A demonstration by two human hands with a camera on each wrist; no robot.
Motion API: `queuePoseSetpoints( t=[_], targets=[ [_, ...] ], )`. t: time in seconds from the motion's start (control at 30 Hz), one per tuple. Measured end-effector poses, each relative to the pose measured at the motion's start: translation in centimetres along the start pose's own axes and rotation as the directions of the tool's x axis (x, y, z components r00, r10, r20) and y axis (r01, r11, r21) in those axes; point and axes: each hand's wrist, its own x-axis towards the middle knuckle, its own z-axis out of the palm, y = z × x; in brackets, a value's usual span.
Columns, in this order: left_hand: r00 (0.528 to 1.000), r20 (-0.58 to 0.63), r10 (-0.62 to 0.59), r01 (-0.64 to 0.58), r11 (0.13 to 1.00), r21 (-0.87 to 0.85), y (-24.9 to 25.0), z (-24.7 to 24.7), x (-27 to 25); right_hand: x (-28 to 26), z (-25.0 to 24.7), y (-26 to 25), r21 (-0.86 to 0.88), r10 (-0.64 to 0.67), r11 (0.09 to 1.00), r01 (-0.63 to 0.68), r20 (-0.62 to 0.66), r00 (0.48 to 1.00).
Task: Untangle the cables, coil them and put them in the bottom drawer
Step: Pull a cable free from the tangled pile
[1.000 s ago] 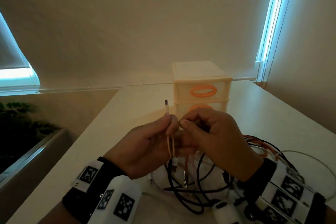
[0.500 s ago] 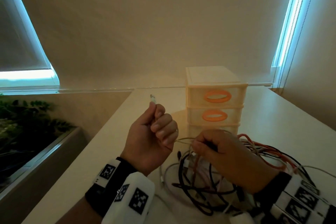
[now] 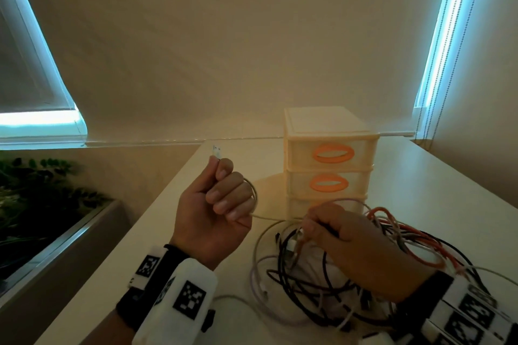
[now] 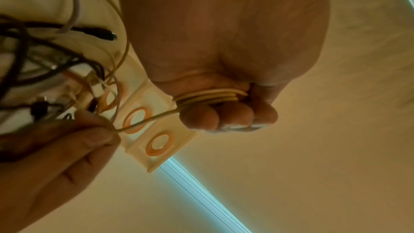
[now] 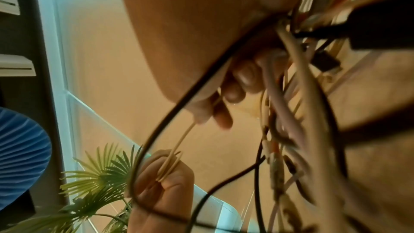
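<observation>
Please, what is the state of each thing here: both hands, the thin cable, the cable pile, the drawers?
Left hand: fist, grip on thin cable.
Thin cable: partly coiled round left fingers.
Right hand: pinches the same cable.
Cable pile: tangled, on table.
Drawer unit: upper two drawers closed; bottom one hidden.

Room, warm dim lighting. Wall (image 3: pixel 224 36): plain beige, fills the view from 10 to 2 o'clock. Window (image 3: pixel 36 123) at 9 o'clock: roller blind down, cyan daylight along its lower and side edges. Second window (image 3: pixel 445 36) at 2 o'clock: narrow bright strip, bead chain beside it. Table (image 3: pixel 437 176): white. Planter (image 3: pixel 70 235) at 8 o'clock, green plant (image 3: pixel 33 193) inside.
</observation>
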Motion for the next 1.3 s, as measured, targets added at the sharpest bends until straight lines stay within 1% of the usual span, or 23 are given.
queuePoseSetpoints(
  t=[0.07,0.1,0.13,0.2,0.27,0.33,0.4,0.43,0.5,0.57,0.63,0.7,0.77,0.8,0.83,0.9,0.97,1.03,1.07,1.13,1.2,1.23,1.3],
  targets=[
    [1.0,-0.015,0.013,-0.013,1.0,0.018,0.6,0.0,-0.1,-0.1,-0.3,-0.1,0.039,-0.033,0.999,0.026,0.199,0.979],
    [0.999,-0.028,0.026,-0.025,0.999,0.029,1.1,0.0,-0.3,0.0,-0.7,-0.1,0.054,-0.029,0.998,0.015,0.259,0.965],
    [0.999,-0.042,0.035,-0.033,0.999,0.04,1.5,-0.1,-0.4,0.0,-1.2,-0.1,0.067,-0.006,0.998,-0.013,0.281,0.96],
    [0.998,-0.051,0.033,-0.03,0.998,0.054,2.1,0.1,-0.6,0.2,-1.8,0.0,0.028,0.05,0.998,-0.059,0.264,0.963],
    [1.0,-0.023,-0.004,0.005,0.998,0.07,1.8,0.8,-0.6,0.5,-1.5,0.0,-0.122,0.081,0.991,-0.059,0.185,0.979],
    [0.996,0.016,-0.093,0.091,0.988,0.123,0.9,1.6,-0.6,0.8,-0.6,0.2,-0.198,0.079,0.977,-0.078,0.001,0.997],
    [0.974,0.05,-0.223,0.207,0.955,0.213,-0.2,2.0,-0.7,1.2,0.0,0.3,-0.122,0.092,0.986,-0.117,-0.195,0.976],
    [0.955,0.055,-0.29,0.264,0.922,0.283,-0.8,2.0,-0.8,1.4,0.1,0.0,-0.084,0.093,0.989,-0.118,-0.256,0.962],
    [0.919,0.015,-0.393,0.345,0.823,0.452,-1.9,2.1,-1.0,1.6,0.2,-0.8,-0.033,0.062,0.996,-0.077,-0.324,0.944],
    [0.896,-0.043,-0.442,0.396,0.751,0.528,-2.7,2.2,-1.0,1.4,0.1,-1.8,0.042,0.008,0.999,0.008,-0.351,0.936],
    [0.904,-0.065,-0.423,0.393,0.76,0.519,-3.0,2.2,-0.8,0.9,-0.2,-2.8,0.084,-0.097,0.988,0.133,-0.342,0.935],
    [0.916,-0.052,-0.397,0.374,0.804,0.463,-2.9,2.0,-0.5,0.5,-0.5,-3.5,0.087,-0.206,0.966,0.243,-0.307,0.929],
    [0.932,-0.033,-0.362,0.343,0.847,0.407,-2.8,2.1,-0.3,0.4,-0.6,-3.4,0.129,-0.246,0.949,0.289,-0.272,0.93],
    [0.941,-0.045,-0.335,0.324,0.857,0.401,-2.9,2.1,-0.2,0.4,-0.6,-3.2,0.104,-0.263,0.949,0.297,-0.257,0.93],
    [0.951,-0.074,-0.299,0.302,0.855,0.422,-2.9,2.0,-0.2,0.5,-0.5,-3.0,0.03,-0.297,0.949,0.313,-0.245,0.923],
    [0.963,-0.172,-0.209,0.269,0.814,0.515,-2.9,2.1,-0.1,0.4,-0.2,-2.5,-0.139,-0.353,0.933,0.332,-0.164,0.921],
    [0.96,-0.265,-0.09,0.227,0.806,0.547,-2.7,2.3,0.1,0.2,0.3,-2.0,-0.152,-0.314,0.941,0.304,-0.046,0.948],
    [0.953,-0.302,0.024,0.13,0.868,0.48,-2.6,2.5,0.2,0.0,0.9,-2.0,-0.034,-0.19,0.981,0.191,0.039,0.981],
    [0.951,-0.303,0.059,0.079,0.903,0.423,-2.5,2.7,0.2,-0.1,1.1,-2.0,0.039,-0.138,0.99,0.136,0.054,0.989],
    [0.949,-0.305,0.081,0.015,0.954,0.299,-2.4,2.6,0.1,0.0,1.1,-1.9,0.077,-0.099,0.992,0.099,-0.008,0.995],
    [0.954,-0.29,0.072,-0.009,0.977,0.215,-2.0,2.3,0.1,0.2,0.7,-1.8,0.011,-0.134,0.991,0.135,-0.069,0.989],
    [0.958,-0.278,0.065,-0.009,0.981,0.196,-1.8,2.1,0.0,0.1,0.5,-2.0,-0.027,-0.159,0.987,0.158,-0.045,0.986],
    [0.957,-0.285,0.051,0.007,0.98,0.2,-1.7,2.0,0.1,0.0,0.5,-2.4,-0.123,-0.176,0.975,0.186,0.089,0.98]
  ],
)
